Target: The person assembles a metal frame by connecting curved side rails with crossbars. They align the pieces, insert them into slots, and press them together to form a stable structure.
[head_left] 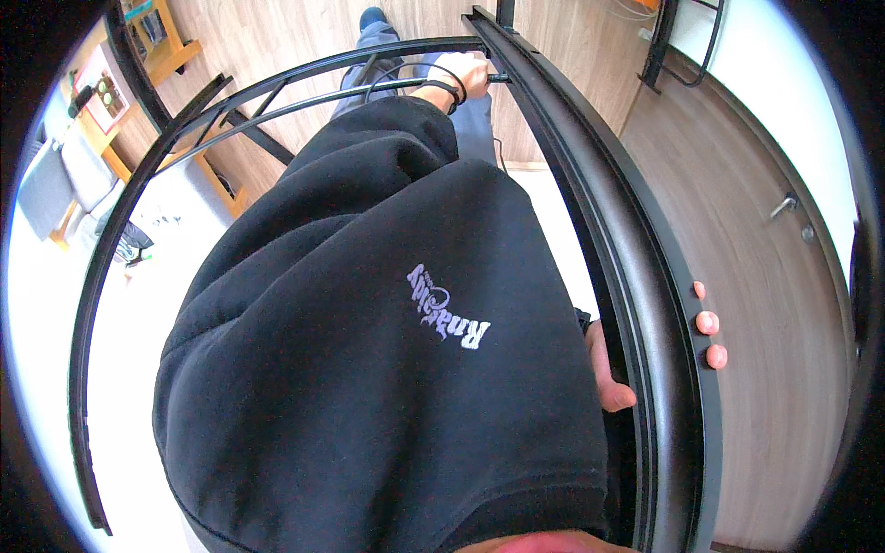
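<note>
At the top, beyond my bent black sleeve point(369, 175), my left hand point(466, 74) is closed around the end of a thin black bar point(323, 98), close to where it meets a wide black metal beam point(636, 240). Dark cord bands circle that wrist, and a thin black cable point(396, 67) loops beside it. My right hand point(613, 382) grips the wide beam lower down. Its thumb shows on the near side and its fingertips come out past the far edge; the palm is hidden beneath the metal.
A curved black bar point(350, 48) and a long black side rail point(83, 332) frame my left side. At the right stands a brown door point(756, 276) with a metal handle point(784, 205). Wooden furniture point(175, 60) and a grey chair point(46, 189) sit at the far left.
</note>
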A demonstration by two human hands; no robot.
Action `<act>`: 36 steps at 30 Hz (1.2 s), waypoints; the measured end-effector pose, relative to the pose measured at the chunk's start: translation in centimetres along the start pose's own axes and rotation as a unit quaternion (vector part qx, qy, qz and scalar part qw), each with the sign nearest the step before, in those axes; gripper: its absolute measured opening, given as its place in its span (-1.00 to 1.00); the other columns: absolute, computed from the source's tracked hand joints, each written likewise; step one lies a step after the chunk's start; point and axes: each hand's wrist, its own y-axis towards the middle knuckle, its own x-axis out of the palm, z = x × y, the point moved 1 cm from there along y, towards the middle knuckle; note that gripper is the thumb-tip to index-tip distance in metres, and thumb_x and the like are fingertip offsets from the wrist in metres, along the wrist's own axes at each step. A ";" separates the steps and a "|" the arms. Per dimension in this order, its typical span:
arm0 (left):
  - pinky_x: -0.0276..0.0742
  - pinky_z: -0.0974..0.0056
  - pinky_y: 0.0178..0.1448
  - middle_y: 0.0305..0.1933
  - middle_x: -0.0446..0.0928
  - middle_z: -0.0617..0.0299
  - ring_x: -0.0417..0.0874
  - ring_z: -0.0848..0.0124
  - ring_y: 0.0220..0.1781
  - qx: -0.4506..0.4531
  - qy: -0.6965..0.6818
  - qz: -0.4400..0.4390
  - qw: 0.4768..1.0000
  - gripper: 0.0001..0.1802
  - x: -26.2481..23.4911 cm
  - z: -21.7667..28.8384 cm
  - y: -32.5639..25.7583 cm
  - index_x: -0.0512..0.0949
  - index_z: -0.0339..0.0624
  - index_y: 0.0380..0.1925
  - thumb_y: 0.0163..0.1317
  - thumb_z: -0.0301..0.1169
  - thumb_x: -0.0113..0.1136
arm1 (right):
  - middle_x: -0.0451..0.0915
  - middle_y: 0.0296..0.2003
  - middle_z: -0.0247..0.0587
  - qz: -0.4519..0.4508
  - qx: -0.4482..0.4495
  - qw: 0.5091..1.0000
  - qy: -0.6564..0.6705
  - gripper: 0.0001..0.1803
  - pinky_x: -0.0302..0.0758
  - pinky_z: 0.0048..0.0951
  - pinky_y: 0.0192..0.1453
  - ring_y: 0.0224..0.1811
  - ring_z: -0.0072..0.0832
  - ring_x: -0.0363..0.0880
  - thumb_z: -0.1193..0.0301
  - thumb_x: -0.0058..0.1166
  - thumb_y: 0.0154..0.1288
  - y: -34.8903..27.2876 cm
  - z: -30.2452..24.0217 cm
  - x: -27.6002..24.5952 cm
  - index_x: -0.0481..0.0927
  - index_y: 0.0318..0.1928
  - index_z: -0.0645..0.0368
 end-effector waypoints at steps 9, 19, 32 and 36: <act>0.75 -0.01 0.03 -0.10 0.79 -0.13 0.84 -0.01 -0.05 -0.002 0.017 -0.001 1.000 -0.66 -0.2 0.3 -0.1 0.80 -0.13 -0.16 0.35 -0.20 0.14 | 0.21 0.51 -0.15 -0.047 0.023 0.999 -0.006 -0.27 0.44 0.29 0.39 0.34 0.01 0.42 -0.19 0.01 0.41 0.2 -0.2 -0.9 0.14 0.56 -0.94; 0.76 -0.03 -0.03 -0.26 0.78 -0.10 0.84 -0.03 -0.17 0.002 -0.009 0.025 1.000 -0.64 0.5 0.3 0.0 0.82 -0.13 -0.31 0.31 -0.10 0.22 | 0.30 0.41 -0.12 -0.030 0.001 0.999 -0.015 -0.26 0.47 0.33 0.39 0.30 0.00 0.45 -0.20 0.09 0.41 0.5 -0.1 -1.3 0.05 0.50 -1.01; 0.77 0.02 -0.05 -0.18 0.80 -0.09 0.86 0.03 -0.15 0.012 0.026 0.003 1.000 -0.65 0.4 0.5 0.0 0.82 -0.07 -0.25 0.41 -0.14 0.12 | 0.29 0.43 -0.23 -0.033 0.047 0.997 -0.042 -0.27 0.44 0.34 0.42 0.36 -0.02 0.40 -0.22 0.13 0.40 0.9 -0.6 -1.6 0.08 0.47 -1.05; 0.76 0.01 -0.01 -0.16 0.79 -0.11 0.85 0.01 -0.12 0.012 0.011 -0.014 1.000 -0.64 0.5 0.8 0.0 0.83 -0.06 -0.23 0.41 -0.14 0.10 | 0.29 0.43 -0.21 -0.026 0.046 0.998 -0.045 -0.27 0.46 0.33 0.35 0.34 -0.02 0.41 -0.23 0.14 0.40 1.0 -0.6 -1.7 0.09 0.47 -1.05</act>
